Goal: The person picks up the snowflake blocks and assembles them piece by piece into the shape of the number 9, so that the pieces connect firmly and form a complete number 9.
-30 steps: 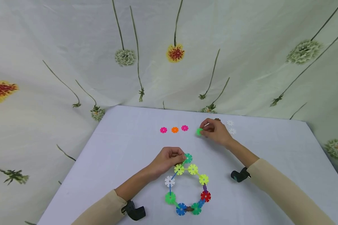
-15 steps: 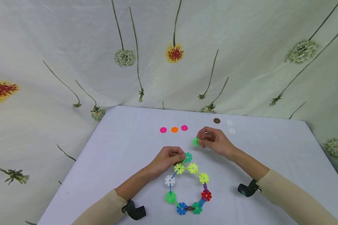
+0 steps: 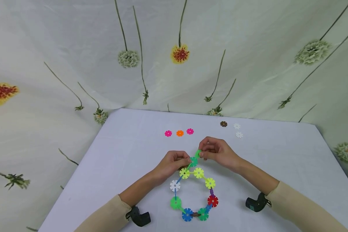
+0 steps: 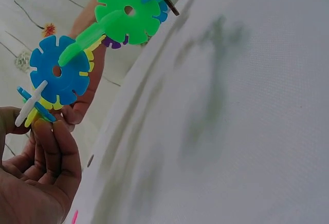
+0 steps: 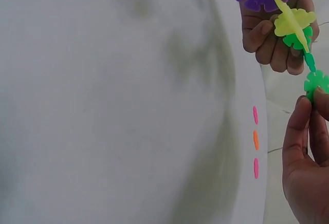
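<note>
A ring of interlocking notched plastic discs (image 3: 175, 203) in many colours hangs below my left hand (image 3: 172, 163). That hand pinches it at the upper left, beside a teal disc (image 3: 193, 161) that sticks up from the ring. My right hand (image 3: 220, 154) pinches a bright green disc (image 3: 198, 153) between thumb and fingertips. In the right wrist view the green disc (image 5: 314, 81) meets the edge of the teal piece (image 5: 309, 62); whether their slots are joined I cannot tell. Large blue (image 4: 57, 71) and green discs (image 4: 128, 12) of the ring show in the left wrist view.
Two pink discs (image 3: 168, 133) and an orange disc (image 3: 180, 133) lie in a row at the back of the white table (image 3: 127, 141). Farther right lie a brown disc (image 3: 223, 124) and two white discs (image 3: 239, 135). A flower-print cloth (image 3: 249, 64) rises behind.
My right hand has carried the green disc from the back of the table toward me and left, up to the teal disc. The left hand and the ring have stayed nearly still.
</note>
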`<state>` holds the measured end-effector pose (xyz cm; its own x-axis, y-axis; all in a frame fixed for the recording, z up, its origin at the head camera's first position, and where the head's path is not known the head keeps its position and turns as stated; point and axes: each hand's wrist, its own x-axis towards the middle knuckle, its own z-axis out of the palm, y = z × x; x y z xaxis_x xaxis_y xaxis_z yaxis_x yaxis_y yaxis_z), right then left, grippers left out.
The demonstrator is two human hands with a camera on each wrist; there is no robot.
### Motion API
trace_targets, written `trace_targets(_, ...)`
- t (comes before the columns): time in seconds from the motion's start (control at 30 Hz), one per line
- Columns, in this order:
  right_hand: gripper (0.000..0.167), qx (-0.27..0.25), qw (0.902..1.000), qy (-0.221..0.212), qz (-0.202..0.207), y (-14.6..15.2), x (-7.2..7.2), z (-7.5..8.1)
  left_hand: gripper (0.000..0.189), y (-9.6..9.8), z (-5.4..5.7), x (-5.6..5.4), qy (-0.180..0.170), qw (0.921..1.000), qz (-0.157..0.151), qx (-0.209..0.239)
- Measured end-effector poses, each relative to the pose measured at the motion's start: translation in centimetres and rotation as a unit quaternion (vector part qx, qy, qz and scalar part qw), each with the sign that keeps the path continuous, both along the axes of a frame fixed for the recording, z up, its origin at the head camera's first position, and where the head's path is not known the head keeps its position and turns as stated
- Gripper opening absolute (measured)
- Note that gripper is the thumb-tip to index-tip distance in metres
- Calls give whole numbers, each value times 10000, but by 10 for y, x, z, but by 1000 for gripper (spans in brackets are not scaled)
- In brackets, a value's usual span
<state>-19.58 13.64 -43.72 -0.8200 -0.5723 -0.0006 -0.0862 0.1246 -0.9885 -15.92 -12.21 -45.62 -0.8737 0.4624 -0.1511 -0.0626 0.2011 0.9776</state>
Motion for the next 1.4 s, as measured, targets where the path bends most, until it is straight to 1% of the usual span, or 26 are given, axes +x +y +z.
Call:
trace_targets(0.2, 16, -129, 9998, 10, 129, -1, 2, 0, 24, 0, 1, 0, 22, 10000, 29, 14)
trace_targets(0.43, 17, -171, 9997, 87, 126, -2, 4, -1, 26, 2, 3, 2, 54, 9999, 38, 156)
trace_targets(0.67, 16, -168, 9986, 478, 120, 1, 9, -4, 27, 5, 2, 2, 71, 9997, 75, 203)
trace_targets(0.83, 15, -323, 9963, 743, 278, -1, 10, -8, 26, 5, 3, 2, 82, 9998, 114, 123)
trace_targets(1.0, 14, -315, 9954, 834, 349, -1, 11, -5, 26, 5, 4, 2, 87, 9999, 81, 52)
trace_targets(1.1, 18, -112, 9960, 831, 318, 1, 12, -3, 25, 5, 4, 2, 118, 9999, 80, -1)
trace_targets(1.2, 30, 203, 9950, 958, 191, 8, 9, -3, 25, 5, 5, 2, 174, 9998, 63, -38)
trace_targets(1.3, 39, 568, 9917, 1148, -51, 23, 0, -4, 25, 4, 5, 2, 176, 9998, 105, -83)
trace_targets(1.4, 37, 1030, 9846, 1326, -491, 46, -15, -8, 23, 1, 4, 3, 132, 9996, 199, -117)
